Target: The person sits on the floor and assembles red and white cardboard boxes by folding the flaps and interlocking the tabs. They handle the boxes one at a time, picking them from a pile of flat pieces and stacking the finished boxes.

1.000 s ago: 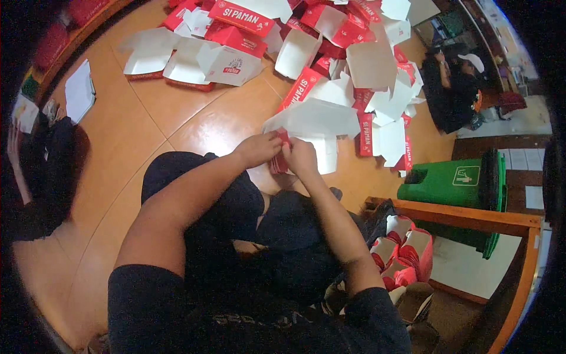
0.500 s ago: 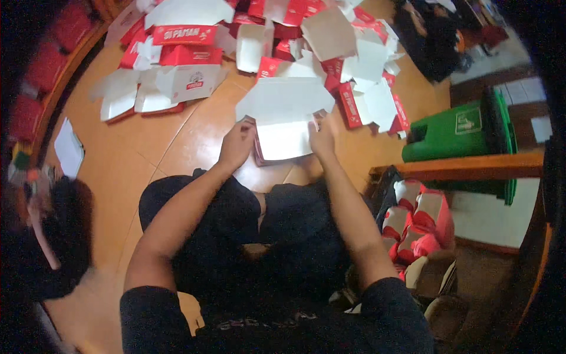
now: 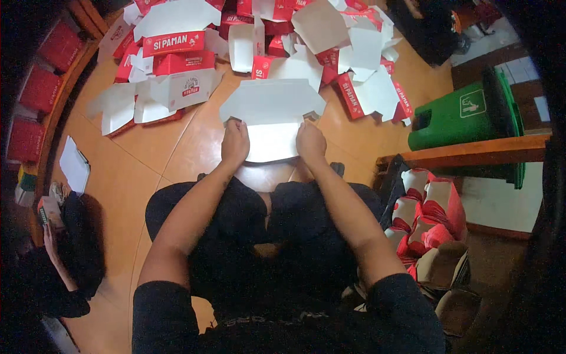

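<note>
A white-lined cardboard food box [image 3: 272, 141] is in front of my knees, its wide pale lid flap [image 3: 272, 99] standing up on the far side. My left hand [image 3: 236, 143] is closed on the box's left side wall, thumb toward the top edge. On the opposite side my right hand [image 3: 311, 142] grips the right wall, its fingers curled and mostly hidden. Small folded corner tabs show just beyond both hands. The outside of this box is largely out of sight.
A heap of red and white boxes [image 3: 191, 88] lies across the floor ahead. To the right are a green bin [image 3: 454, 121], a wooden beam [image 3: 471, 153] and a bag with red and white cartons [image 3: 433, 206]. Another person's hand [image 3: 50, 242] holds a small object at left.
My hands have come slightly closer together on the box's side walls. The whole view has shifted a little, and the box's left outer wall no longer shows.
</note>
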`<action>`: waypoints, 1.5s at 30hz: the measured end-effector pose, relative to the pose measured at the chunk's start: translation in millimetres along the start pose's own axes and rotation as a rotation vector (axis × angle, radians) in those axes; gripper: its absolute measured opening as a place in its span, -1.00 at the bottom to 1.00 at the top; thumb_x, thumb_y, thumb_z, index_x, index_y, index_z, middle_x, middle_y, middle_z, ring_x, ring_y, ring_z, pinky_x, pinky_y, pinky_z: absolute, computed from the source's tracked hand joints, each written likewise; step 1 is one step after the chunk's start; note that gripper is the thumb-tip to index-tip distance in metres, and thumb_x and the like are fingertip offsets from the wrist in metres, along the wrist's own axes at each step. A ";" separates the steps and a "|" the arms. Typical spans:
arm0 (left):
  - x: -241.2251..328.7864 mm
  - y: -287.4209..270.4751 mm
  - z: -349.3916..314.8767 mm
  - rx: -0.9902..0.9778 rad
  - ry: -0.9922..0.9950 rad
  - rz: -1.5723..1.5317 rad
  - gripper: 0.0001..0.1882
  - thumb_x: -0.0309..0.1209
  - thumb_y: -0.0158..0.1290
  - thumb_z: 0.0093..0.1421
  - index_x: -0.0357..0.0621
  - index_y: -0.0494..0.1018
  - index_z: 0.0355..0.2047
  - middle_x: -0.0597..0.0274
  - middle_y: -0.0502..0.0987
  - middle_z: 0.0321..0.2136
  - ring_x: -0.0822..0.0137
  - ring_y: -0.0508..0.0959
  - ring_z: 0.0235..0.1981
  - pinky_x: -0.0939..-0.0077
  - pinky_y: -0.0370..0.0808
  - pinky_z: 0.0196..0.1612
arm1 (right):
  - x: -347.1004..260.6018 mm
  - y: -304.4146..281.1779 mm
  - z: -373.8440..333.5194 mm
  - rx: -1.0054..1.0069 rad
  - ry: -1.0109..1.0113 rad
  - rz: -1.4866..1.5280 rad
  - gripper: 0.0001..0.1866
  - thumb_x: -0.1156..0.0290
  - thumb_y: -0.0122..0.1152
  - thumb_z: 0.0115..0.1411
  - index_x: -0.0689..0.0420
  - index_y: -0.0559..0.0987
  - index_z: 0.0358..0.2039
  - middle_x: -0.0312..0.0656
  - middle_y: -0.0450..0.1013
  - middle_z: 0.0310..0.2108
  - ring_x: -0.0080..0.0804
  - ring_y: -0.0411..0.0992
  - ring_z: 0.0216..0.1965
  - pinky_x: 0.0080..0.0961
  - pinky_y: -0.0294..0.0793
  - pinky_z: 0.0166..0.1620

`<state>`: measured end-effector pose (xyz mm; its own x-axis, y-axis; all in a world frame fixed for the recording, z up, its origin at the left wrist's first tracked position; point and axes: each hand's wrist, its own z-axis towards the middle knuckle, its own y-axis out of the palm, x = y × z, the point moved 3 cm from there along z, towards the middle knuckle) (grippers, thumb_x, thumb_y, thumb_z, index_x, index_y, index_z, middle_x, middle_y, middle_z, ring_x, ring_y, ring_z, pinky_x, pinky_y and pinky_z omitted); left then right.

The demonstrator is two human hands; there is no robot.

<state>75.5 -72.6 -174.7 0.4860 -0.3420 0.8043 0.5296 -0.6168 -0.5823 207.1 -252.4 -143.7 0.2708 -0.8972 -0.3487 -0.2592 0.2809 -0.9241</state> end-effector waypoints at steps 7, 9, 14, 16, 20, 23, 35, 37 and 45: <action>-11.3 0.4 4.2 0.080 0.049 0.002 -0.61 -0.17 -0.24 0.37 -0.31 0.31 -0.11 -0.22 0.48 -0.20 -0.20 0.49 -0.15 0.02 0.41 -0.07 | -12.9 -30.6 1.4 -0.013 0.010 0.014 -0.63 0.17 -0.05 0.28 0.23 0.54 -0.20 0.16 0.52 -0.23 0.15 0.50 -0.14 -0.04 0.48 -0.06; 1.3 -4.4 -2.2 0.045 -0.010 -0.066 -0.61 -0.16 -0.22 0.37 -0.30 0.30 -0.11 -0.22 0.48 -0.18 -0.20 0.49 -0.13 0.02 0.42 -0.08 | -14.8 -73.3 21.1 0.275 -0.143 0.189 -0.65 0.17 0.07 0.22 0.22 0.53 -0.18 0.12 0.50 -0.29 0.15 0.48 -0.17 -0.05 0.47 -0.05; 3.4 -14.0 -7.7 0.029 -0.052 -0.051 -0.63 -0.17 -0.19 0.36 -0.28 0.29 -0.12 -0.19 0.49 -0.20 -0.16 0.51 -0.15 0.01 0.42 -0.09 | -68.6 -181.1 89.3 1.012 -0.361 0.278 -0.66 0.19 0.23 0.14 0.14 0.56 -0.17 0.01 0.50 -0.34 0.07 0.49 -0.22 -0.04 0.45 -0.08; 17.9 -13.3 -15.6 0.023 -0.005 -0.081 -0.65 -0.17 -0.18 0.36 -0.26 0.29 -0.12 -0.16 0.50 -0.24 -0.15 0.52 -0.18 0.00 0.42 -0.10 | -44.3 -203.5 155.0 0.762 -0.292 0.157 -0.68 0.19 0.24 0.14 0.14 0.60 -0.20 0.01 0.55 -0.30 0.06 0.50 -0.22 -0.01 0.44 -0.10; 48.4 -54.8 -32.8 0.105 0.093 -0.141 -0.71 -0.23 -0.08 0.32 -0.26 0.36 -0.24 -0.07 0.52 -0.37 0.01 0.55 -0.30 0.22 0.47 -0.19 | -24.7 -258.9 173.0 0.954 -0.226 0.261 -0.72 0.21 0.25 0.14 0.10 0.66 -0.22 0.02 0.58 -0.22 0.03 0.54 -0.23 -0.12 0.47 -0.14; 53.9 -100.6 -30.1 0.305 0.211 -0.455 -0.72 -0.33 0.06 0.24 -0.27 0.39 -0.15 0.03 0.49 -0.20 0.21 0.52 -0.16 0.32 0.44 -0.10 | -53.7 -276.9 94.5 0.888 -0.612 0.483 -0.72 0.24 0.26 0.18 0.15 0.65 -0.18 -0.04 0.60 -0.26 -0.22 0.56 -0.25 -0.36 0.47 -0.17; 86.2 -101.7 -40.4 -0.406 0.094 -0.834 -0.47 -0.03 0.04 0.31 -0.40 0.53 -0.17 0.15 0.59 -0.32 0.42 0.52 -0.30 0.49 0.46 -0.20 | -12.1 -138.3 -44.7 0.157 -0.281 1.422 -0.71 0.47 0.18 0.24 0.25 0.49 -0.03 -0.23 0.52 -0.25 -0.45 0.50 -0.30 -0.55 0.49 -0.24; 83.7 -90.8 -44.5 -0.246 0.137 -0.802 -0.47 -0.03 0.02 0.32 -0.40 0.54 -0.21 0.15 0.59 -0.37 0.43 0.51 -0.35 0.49 0.46 -0.24 | -23.1 -122.3 -52.1 0.067 -0.139 1.435 -0.65 0.41 0.17 0.27 0.25 0.43 0.04 -0.20 0.51 -0.20 -0.44 0.49 -0.25 -0.55 0.49 -0.22; 90.5 -83.9 -52.6 -0.110 0.183 -0.805 -0.48 -0.07 0.05 0.30 -0.39 0.49 -0.09 -0.03 0.58 -0.21 0.28 0.54 -0.13 0.36 0.43 -0.03 | -19.1 -88.7 -61.5 -0.401 0.017 1.579 -0.39 0.02 0.01 0.35 0.29 0.29 0.16 -0.03 0.39 0.07 -0.21 0.38 0.08 -0.23 0.36 0.13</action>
<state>38.5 -89.0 -46.8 -0.1378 0.1291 0.9820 0.5912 -0.7848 0.1861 167.9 -281.2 -45.5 -0.4922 0.1763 -0.8524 -0.4658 0.7739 0.4290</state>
